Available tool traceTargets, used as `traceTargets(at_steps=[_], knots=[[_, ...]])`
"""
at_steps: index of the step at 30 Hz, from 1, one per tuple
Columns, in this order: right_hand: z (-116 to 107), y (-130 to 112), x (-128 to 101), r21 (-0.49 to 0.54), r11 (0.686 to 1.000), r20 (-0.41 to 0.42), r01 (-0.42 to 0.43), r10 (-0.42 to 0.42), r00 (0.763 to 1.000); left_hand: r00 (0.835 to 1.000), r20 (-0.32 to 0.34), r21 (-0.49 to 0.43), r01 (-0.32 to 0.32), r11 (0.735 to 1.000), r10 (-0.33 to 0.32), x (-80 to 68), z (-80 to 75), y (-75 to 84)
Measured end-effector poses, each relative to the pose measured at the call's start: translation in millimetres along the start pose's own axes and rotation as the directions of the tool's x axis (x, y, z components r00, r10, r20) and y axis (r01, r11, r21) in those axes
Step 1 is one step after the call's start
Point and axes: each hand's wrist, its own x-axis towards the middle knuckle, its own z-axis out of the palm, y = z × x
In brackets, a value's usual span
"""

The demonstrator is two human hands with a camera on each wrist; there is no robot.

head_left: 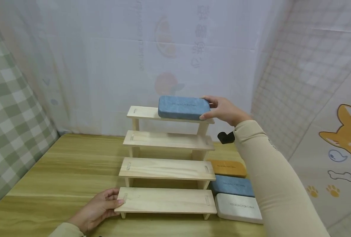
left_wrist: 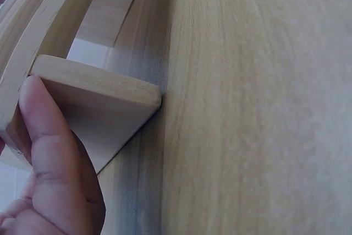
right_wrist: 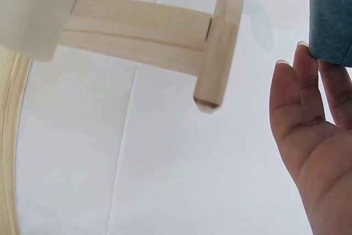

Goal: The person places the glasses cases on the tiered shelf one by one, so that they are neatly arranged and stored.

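On the wooden table (head_left: 59, 171) inside a fabric-walled booth, I see the left hand (head_left: 96, 209) pinching the bottom step's left end, apparently to steady the stepped wooden rack (head_left: 167, 168). On the top step lies the blue case (head_left: 183, 107), its right end gripped by the right hand (head_left: 222, 110); three more cases (head_left: 233, 186) wait beside the rack, at its right.

Beige long sleeves (head_left: 270, 171), black wrist-mounted device (head_left: 225, 137)
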Motion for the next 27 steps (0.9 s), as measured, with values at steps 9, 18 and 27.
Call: traceTargets(at_steps=[9, 18, 27], knots=[[7, 5, 11, 0.027, 1.0, 0.022, -0.014, 0.013, 1.0, 1.0, -0.001, 0.001, -0.006, 1.0, 0.006, -0.4, 2.4, -0.7], [12, 7, 19, 0.025, 1.0, 0.04, -0.018, 0.017, 0.999, 1.0, -0.004, -0.007, -0.009, 1.0, 0.009, -0.5, 1.0, -1.3], [13, 9, 23, 0.027, 0.999, 0.066, -0.044, 0.043, 0.997, 1.0, 0.004, -0.022, -0.013, 1.0, 0.013, -0.1, 0.6, -1.4]])
